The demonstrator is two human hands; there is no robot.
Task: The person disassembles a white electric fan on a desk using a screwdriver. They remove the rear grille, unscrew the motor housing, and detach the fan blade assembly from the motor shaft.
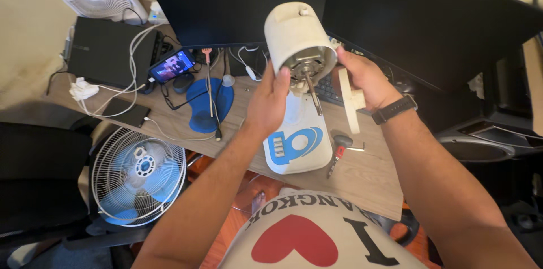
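Cream plastic, cylindrical and open at its lower end, the fan motor housing (296, 37) is held up above the wooden desk (373, 176) with its metal shaft (312, 95) pointing down. The left hand (270, 99) cups its lower left side, fingers closed against it; the right hand (365, 79) grips the right side. Beneath stands the white fan base with blue markings (298, 142), just beside a red-handled screwdriver (338, 156). A blue-bladed fan in a wire guard (138, 176) lies on the floor.
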